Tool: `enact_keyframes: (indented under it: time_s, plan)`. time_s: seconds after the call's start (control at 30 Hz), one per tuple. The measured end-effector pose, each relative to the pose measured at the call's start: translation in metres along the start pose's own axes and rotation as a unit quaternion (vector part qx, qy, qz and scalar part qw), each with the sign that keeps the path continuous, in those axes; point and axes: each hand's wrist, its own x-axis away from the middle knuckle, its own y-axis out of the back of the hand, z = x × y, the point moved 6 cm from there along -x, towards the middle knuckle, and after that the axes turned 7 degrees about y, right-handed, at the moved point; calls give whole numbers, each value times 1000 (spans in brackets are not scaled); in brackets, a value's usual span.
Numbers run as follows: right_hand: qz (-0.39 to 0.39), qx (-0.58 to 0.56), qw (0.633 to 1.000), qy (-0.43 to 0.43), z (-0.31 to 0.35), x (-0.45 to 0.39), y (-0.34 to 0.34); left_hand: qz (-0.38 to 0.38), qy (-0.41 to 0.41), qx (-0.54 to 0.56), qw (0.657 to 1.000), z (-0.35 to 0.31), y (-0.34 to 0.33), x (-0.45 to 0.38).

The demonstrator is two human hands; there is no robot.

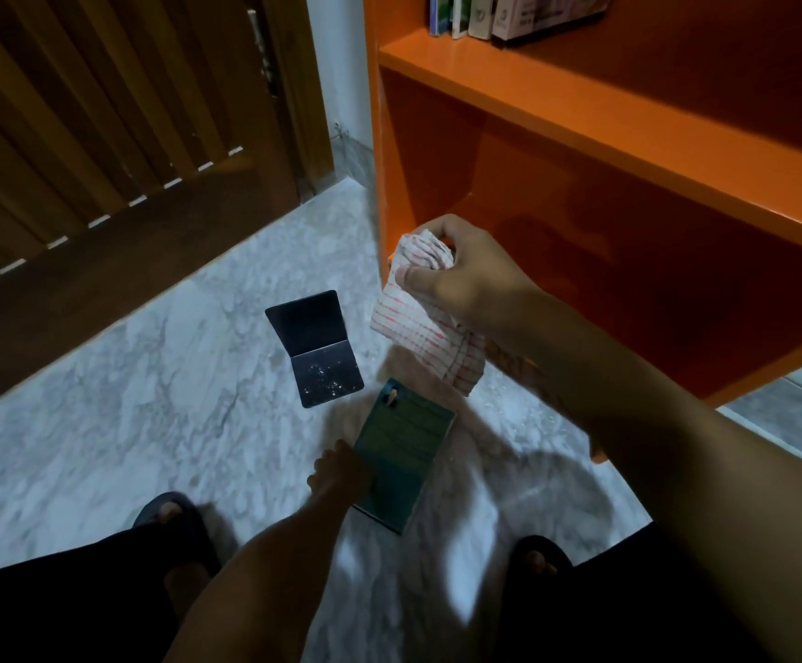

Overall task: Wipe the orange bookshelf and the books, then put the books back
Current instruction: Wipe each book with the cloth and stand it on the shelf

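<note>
The orange bookshelf (580, 122) fills the upper right, its lower compartment bare inside. My right hand (466, 275) grips a bunched white cloth with red stripes (418, 337) in front of the compartment's left wall. Down on the marble floor my left hand (341, 476) holds the left edge of a green book (403, 452). A black metal bookend (315, 346) stands on the floor just beyond that book. Several books (499, 14) stand on the shelf above, at the top edge of the view.
A dark wooden slatted door (102, 136) closes off the upper left. The marble floor (126, 399) spreads to the left of the book. My feet in dark sandals (174, 514) show at the bottom, on either side of my left arm.
</note>
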Motion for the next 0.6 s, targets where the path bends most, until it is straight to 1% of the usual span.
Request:
enact_keyframes:
  time_s: [0.07,0.17,0.3,0.37,0.47,0.6]
  plan:
    - [5,-2,1000,3,1,-2,-2,3,-4,29,1000,0,0,-2]
    - [9,-6,1000,3,0,-2,-2,16,-35,78,996,-10,6,9]
    - [21,-3,1000,-13,-4,-1,1,26,-83,81,993,-27,20,26]
    - [25,-1,1000,-18,-8,0,3,30,-102,88,990,-36,36,31]
    - [27,6,999,-22,-13,3,7,61,-147,123,980,-51,71,43]
    - [24,37,997,-55,-37,0,9,61,-151,194,967,-60,129,66]
